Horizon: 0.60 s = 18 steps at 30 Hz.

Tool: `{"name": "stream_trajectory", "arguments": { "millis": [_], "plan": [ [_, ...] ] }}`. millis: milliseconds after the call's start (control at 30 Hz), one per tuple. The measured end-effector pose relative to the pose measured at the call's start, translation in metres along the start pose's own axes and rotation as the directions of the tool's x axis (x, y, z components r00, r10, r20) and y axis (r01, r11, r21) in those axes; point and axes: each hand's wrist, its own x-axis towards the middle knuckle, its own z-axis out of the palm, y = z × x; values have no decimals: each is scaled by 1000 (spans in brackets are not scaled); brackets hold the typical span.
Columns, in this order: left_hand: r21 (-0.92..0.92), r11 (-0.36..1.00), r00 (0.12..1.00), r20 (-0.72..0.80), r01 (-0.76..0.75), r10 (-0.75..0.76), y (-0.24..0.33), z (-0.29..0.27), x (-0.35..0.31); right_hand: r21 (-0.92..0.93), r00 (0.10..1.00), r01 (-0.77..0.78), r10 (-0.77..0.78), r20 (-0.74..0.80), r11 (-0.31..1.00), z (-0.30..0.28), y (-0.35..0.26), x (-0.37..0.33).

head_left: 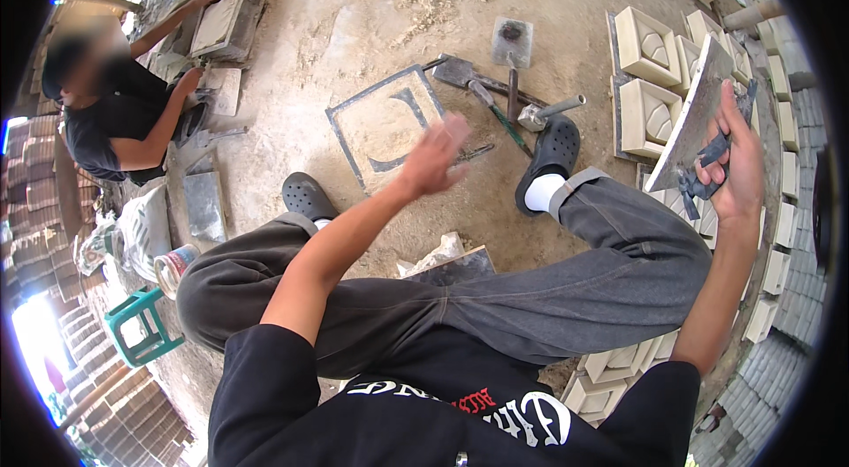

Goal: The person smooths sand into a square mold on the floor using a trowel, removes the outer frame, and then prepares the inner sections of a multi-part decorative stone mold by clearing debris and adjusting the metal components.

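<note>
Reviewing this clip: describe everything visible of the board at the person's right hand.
The board is a flat, four-sided panel with a dusty greyish face and a paler left edge; its material is unclear. Dark, strap-like pieces show on its right side, where the right hand holds it, some fingers curled around them. It is steeply tilted and hides part of the pale blocks behind it.

Left hand (pixel 433 157): blurred, fingers spread, left of the right knee (pixel 688 271);
Right hand (pixel 743 162): raised beyond that knee; fingers partly curled
</note>
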Motion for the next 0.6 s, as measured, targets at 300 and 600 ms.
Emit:
{"name": "stream_trajectory", "arguments": {
  "millis": [300,600],
  "plan": [
    [62,996,987,139,70,-78,14,2,-2,-48,1000,26,-26,5,999,8,-1,-8],
    [117,871,872,-189,477,-452,-36,-10,-6,-44,995,38,-34,91,998,8,5,-6]
  ]
}}
